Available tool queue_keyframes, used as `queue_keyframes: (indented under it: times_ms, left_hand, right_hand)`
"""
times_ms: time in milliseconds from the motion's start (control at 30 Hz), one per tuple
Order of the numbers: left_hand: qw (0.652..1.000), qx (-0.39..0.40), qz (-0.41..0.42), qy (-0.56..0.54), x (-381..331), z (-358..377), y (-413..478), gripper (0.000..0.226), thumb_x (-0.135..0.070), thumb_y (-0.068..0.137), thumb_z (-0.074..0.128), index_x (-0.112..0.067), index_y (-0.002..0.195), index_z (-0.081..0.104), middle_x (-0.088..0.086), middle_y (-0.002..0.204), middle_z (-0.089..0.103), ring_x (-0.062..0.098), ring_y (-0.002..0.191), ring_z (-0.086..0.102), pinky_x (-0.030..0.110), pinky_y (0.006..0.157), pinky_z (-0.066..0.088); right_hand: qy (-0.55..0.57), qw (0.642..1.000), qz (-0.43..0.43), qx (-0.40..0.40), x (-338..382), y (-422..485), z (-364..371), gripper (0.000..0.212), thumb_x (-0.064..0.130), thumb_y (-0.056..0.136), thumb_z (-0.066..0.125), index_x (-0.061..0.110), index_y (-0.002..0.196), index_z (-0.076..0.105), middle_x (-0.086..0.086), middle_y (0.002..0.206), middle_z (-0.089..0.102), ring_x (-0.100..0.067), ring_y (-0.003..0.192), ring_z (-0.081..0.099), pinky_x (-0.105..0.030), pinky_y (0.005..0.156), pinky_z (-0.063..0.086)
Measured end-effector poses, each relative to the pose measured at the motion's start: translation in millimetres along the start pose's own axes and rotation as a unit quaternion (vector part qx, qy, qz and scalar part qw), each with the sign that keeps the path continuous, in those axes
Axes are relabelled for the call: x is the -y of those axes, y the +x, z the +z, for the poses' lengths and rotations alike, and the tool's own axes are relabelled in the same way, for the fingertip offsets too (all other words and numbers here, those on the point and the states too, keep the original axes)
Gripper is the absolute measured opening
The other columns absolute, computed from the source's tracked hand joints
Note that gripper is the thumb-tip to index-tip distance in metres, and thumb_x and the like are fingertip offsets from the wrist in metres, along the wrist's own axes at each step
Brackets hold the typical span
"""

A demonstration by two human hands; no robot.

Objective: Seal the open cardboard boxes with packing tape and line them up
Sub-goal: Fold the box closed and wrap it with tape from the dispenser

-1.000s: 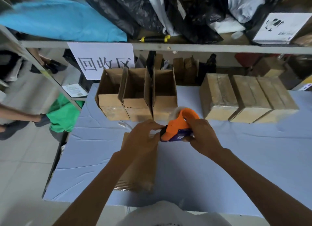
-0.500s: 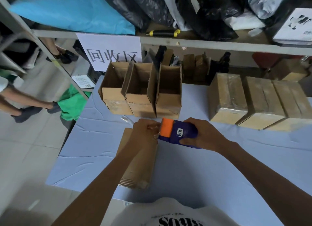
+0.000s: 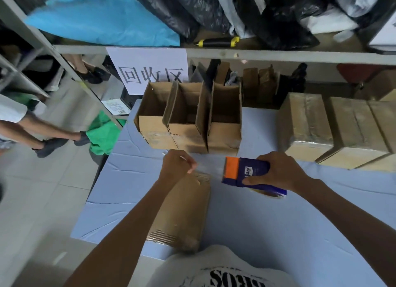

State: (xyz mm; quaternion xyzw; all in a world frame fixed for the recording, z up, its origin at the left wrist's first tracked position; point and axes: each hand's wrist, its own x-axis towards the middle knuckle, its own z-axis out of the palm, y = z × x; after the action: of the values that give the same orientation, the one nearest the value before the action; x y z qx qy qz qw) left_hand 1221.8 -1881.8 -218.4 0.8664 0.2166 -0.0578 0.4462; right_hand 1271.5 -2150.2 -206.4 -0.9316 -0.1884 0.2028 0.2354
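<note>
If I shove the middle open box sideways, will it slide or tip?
The middle open box looks empty, so probably light and likely to slide on the blue cloth. Its raised flaps look bendy; it stands against boxes on both sides, which would probably move too.

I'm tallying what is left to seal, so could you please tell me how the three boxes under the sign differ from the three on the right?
The left boxes stand with flaps up; the right boxes are closed, taped. Both groups are brown cardboard, in rows.

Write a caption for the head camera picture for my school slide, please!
Left hand pulls tape from the dispenser held by the right hand, above a box on the blue table.
</note>
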Motion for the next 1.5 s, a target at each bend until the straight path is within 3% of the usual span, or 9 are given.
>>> queue_keyframes:
  times_ms: [200,367,500,767,1000,1167,1333,1400,1500]
  left_hand:
    - [0.996,0.083,-0.042,0.015,6.5,11.0,4.2,0.018,0.006,0.069,0.059,-0.008,0.063,0.068,-0.009,0.049,0.064,0.005,0.048,0.060,0.020,0.057,0.047]
    - [0.995,0.087,-0.035,0.023,14.9,14.8,7.2,0.013,-0.018,0.074,0.079,-0.019,0.068,0.067,-0.004,0.063,0.070,0.008,0.061,0.068,0.021,0.068,0.054]
    - [0.997,0.057,0.008,0.044,16.6,18.6,4.1,0.017,-0.020,0.071,0.082,-0.018,0.071,0.065,-0.005,0.070,0.067,0.001,0.065,0.063,0.011,0.062,0.046]
    - [0.989,-0.011,0.008,0.147,7.7,26.1,-10.1,0.013,-0.026,0.077,0.077,-0.020,0.084,0.068,-0.005,0.083,0.070,0.015,0.080,0.066,0.035,0.082,0.051]
    - [0.968,-0.081,0.069,0.228,14.1,37.2,-19.3,0.014,-0.034,0.082,0.069,-0.030,0.094,0.064,-0.007,0.096,0.068,0.016,0.088,0.062,0.032,0.083,0.048]
    - [0.988,-0.080,0.032,0.126,34.8,43.3,-5.1,0.071,-0.040,0.076,0.076,-0.029,0.138,0.045,0.000,0.149,0.036,0.021,0.127,0.043,0.043,0.107,0.033]
    - [0.962,-0.094,-0.069,0.248,40.3,59.7,-24.3,0.082,-0.071,0.068,0.063,-0.038,0.139,0.039,0.001,0.153,0.022,0.030,0.142,0.011,0.059,0.112,0.007]
    - [0.947,-0.042,-0.089,0.306,39.1,63.3,-31.8,0.099,-0.076,0.061,0.064,-0.033,0.143,0.028,0.005,0.153,0.014,0.036,0.141,0.011,0.064,0.109,0.012]
    - [0.954,-0.023,-0.086,0.288,28.9,58.0,-29.8,0.100,-0.071,0.056,0.072,-0.028,0.138,0.037,0.007,0.146,0.020,0.036,0.132,0.025,0.059,0.105,0.026]
  right_hand:
    - [-0.026,0.999,0.033,0.026,-17.5,-5.8,-4.9,0.075,0.080,0.050,0.062,0.029,0.105,0.059,0.013,0.093,0.066,-0.007,0.080,0.061,-0.018,0.067,0.048]
    - [-0.039,0.997,0.049,0.035,-15.1,-1.2,3.9,0.059,0.073,0.055,0.071,0.032,0.095,0.056,0.017,0.083,0.059,-0.005,0.071,0.057,-0.013,0.055,0.039]
    - [-0.029,0.997,0.063,0.042,-16.8,1.0,9.7,0.066,0.071,0.055,0.072,0.027,0.103,0.059,0.011,0.094,0.065,-0.010,0.075,0.060,-0.014,0.058,0.045]
    - [-0.044,0.995,0.075,0.041,-17.1,6.8,14.3,0.066,0.075,0.052,0.070,0.029,0.097,0.058,0.013,0.087,0.062,-0.006,0.066,0.056,-0.012,0.052,0.040]
    - [-0.037,0.995,0.079,0.044,-18.9,7.3,18.6,0.062,0.075,0.052,0.070,0.031,0.094,0.052,0.015,0.085,0.058,-0.006,0.066,0.055,-0.012,0.052,0.039]
    - [-0.038,0.995,0.081,0.045,-19.5,7.4,21.8,0.063,0.076,0.052,0.070,0.031,0.093,0.054,0.015,0.082,0.057,-0.005,0.066,0.055,-0.013,0.051,0.038]
    - [-0.049,0.994,0.080,0.053,-21.6,5.1,27.0,0.062,0.076,0.052,0.070,0.032,0.091,0.053,0.014,0.082,0.059,-0.005,0.067,0.056,-0.014,0.052,0.040]
    - [-0.029,0.994,0.082,0.061,-24.2,1.9,28.1,0.061,0.074,0.054,0.070,0.033,0.096,0.054,0.013,0.088,0.062,-0.007,0.073,0.059,-0.016,0.057,0.045]
    - [0.021,0.996,0.061,0.065,-27.4,-6.9,25.2,0.056,0.067,0.059,0.073,0.039,0.102,0.054,0.015,0.099,0.064,-0.010,0.082,0.062,-0.022,0.068,0.053]
